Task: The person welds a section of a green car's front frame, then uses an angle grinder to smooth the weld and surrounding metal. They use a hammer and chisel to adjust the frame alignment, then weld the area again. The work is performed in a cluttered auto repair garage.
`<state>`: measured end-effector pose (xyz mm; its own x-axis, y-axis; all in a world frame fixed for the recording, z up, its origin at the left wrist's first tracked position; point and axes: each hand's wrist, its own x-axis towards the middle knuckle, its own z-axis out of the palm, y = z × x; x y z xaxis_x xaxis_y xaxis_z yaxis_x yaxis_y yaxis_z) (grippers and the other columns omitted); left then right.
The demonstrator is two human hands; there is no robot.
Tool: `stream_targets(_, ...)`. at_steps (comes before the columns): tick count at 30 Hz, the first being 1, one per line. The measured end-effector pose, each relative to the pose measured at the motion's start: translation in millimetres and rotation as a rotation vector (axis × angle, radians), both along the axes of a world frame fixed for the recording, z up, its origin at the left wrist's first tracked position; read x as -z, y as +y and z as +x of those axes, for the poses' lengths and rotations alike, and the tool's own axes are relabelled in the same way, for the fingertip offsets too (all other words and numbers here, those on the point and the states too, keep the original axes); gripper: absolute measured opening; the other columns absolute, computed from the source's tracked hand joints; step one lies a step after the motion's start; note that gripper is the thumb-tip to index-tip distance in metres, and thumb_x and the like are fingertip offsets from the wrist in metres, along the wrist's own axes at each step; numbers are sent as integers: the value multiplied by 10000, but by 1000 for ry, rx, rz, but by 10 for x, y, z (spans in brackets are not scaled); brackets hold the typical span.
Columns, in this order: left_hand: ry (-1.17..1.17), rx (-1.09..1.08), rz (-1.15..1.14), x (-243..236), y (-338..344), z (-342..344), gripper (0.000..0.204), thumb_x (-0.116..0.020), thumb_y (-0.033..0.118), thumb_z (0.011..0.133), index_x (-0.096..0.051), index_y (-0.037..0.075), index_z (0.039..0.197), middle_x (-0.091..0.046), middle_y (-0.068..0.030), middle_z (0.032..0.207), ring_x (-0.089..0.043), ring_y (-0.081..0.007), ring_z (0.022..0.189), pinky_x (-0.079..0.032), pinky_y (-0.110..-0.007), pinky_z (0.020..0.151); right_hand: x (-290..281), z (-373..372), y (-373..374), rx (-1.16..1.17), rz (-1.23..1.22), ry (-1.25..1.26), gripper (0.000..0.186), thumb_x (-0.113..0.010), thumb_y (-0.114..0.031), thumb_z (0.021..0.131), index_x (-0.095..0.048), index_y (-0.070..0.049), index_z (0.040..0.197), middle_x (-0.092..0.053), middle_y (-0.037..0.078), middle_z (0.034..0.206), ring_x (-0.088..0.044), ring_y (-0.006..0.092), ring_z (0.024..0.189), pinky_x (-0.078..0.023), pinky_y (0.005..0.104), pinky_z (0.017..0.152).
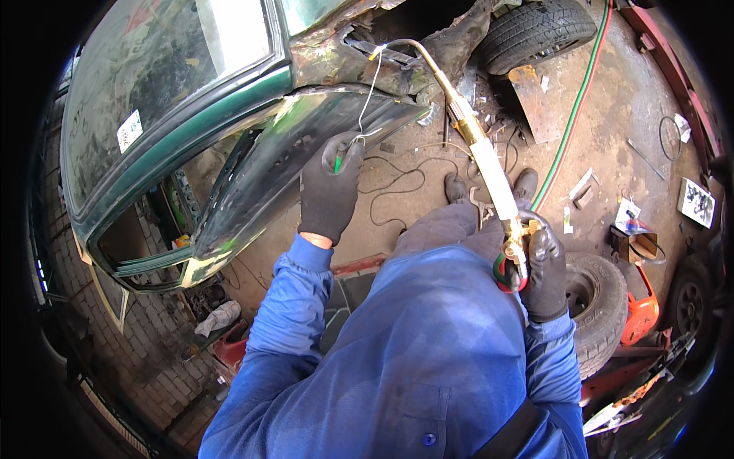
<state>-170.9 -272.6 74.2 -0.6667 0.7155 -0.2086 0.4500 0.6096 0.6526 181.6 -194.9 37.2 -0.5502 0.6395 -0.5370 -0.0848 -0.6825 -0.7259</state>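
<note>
My right hand [546,268], in a black glove, grips the valve end of a long brass gas welding torch [489,164]. Its bent neck reaches forward to the rusty, torn body panel [325,61] of a car, and a small bright orange spot shows at the tip. In my gloved left hand [330,191] a thin pale filler wire [370,96] is pinched, rising in a bent line to the torch tip. A small green object [338,163] shows between the same fingers; its kind is unclear. The panel's edge lies just beyond that hand.
The green car's door [267,172] stands at the left. A loose tyre [592,298] lies by my right side, another tyre [539,34] far ahead. Green and red hoses [575,115] cross the floor at right. A rusty plate [535,103], dark cable [397,187] and scraps lie about.
</note>
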Motion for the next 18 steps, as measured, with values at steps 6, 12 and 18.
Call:
stream_targets(6,5,1,5,-5,11,-5,322,-720,243,1083,-775,13,1300,-684,20,911,-580,-58,770,-494,-265,691,4,-12,-5,4,-25,-1,614,-545,-529,1166,-601,5,1466,-729,83,883,-572,77,511,-465,232,473)
stream_targets(12,18,-20,-30,-23,16,9,294,-714,245,1073,-781,30,1262,-764,-106,1020,-699,-190,888,-539,-338,827,13,-14,-2,-7,40,-36,610,-541,-530,1168,-604,-2,1466,-726,79,877,-571,75,512,-465,231,472)
stream_targets(18,44,-13,-53,-37,46,23,274,-712,248,1073,-784,44,1241,-801,-164,1050,-755,-242,924,-565,-371,873,8,-20,5,5,-2,-20,604,-535,-529,1171,-611,-5,1462,-725,78,879,-573,77,517,-468,234,473)
